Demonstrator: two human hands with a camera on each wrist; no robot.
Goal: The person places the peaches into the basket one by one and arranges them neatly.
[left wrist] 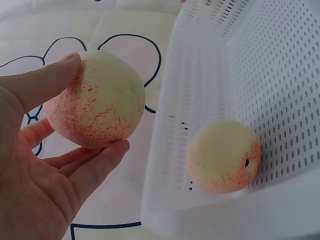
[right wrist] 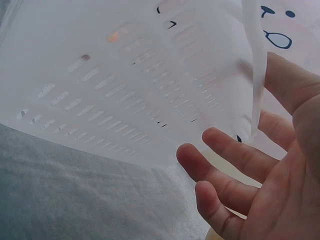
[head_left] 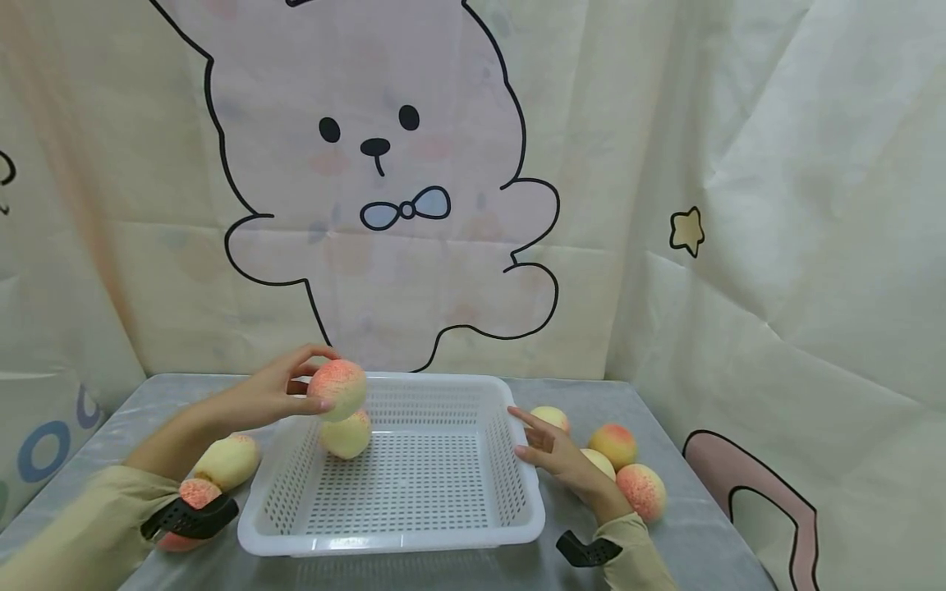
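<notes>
In my left hand (head_left: pixel 277 390) is a peach (head_left: pixel 342 387), red-speckled on pale yellow, pinched between thumb and fingertips. It is raised over the left side of a white perforated plastic basket (head_left: pixel 392 542). The left wrist view shows the held peach (left wrist: pixel 100 100) outside the basket wall (left wrist: pixel 172 125). A second peach (head_left: pixel 346 435) lies inside the basket, near its left wall. My right hand (head_left: pixel 557 451) holds the basket's right rim. In the right wrist view its fingers (right wrist: pixel 220 175) straddle the rim (right wrist: pixel 257 65), some of them outside the wall.
Several peaches (head_left: pixel 641 492) lie on the grey-covered table (head_left: pixel 591 402) to the right of the basket, partly behind the right forearm. More peaches (head_left: pixel 231 460) sit at the left, partly hidden by the left arm. A printed curtain (head_left: pixel 576 123) hangs behind the table.
</notes>
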